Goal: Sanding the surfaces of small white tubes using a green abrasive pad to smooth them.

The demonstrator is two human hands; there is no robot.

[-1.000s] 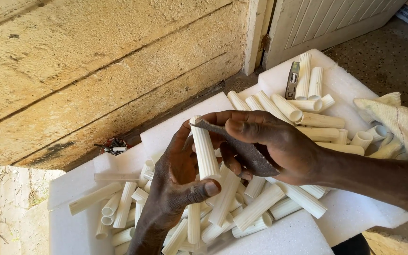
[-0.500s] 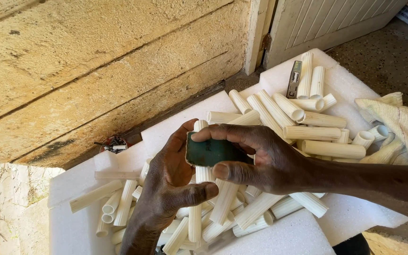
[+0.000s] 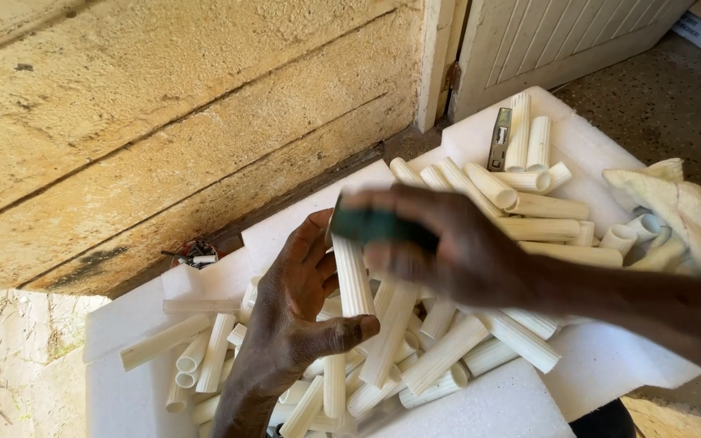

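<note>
In the middle of the white foam surface (image 3: 480,405), your left hand (image 3: 302,312) stands one ribbed cream tube (image 3: 352,276) nearly upright, thumb pressed across its lower part and fingers curled behind it. That grip looks meant to steady the tube so its upper end is open to your other hand. Your right hand (image 3: 448,251), blurred with motion, is closed on a dark green pad (image 3: 379,229) that sits at the tube's top end; the pad seems to touch the tube, though the blur keeps that from being certain. The two hands are close together, one above the other on the same tube.

Around the tube lies a loose heap of like tubes (image 3: 415,357), and more tubes are laid side by side in a neater group (image 3: 529,203) further up the foam. A small dark tool (image 3: 499,138) lies beside that group, a pale cloth (image 3: 683,211) sits at the right edge, and a small red object (image 3: 192,253) rests by the wall (image 3: 164,122).

Against half a second ago, the pad has shifted a little up and along the tube's top, your right hand now smeared by speed, while your left hand's grip is unchanged.
</note>
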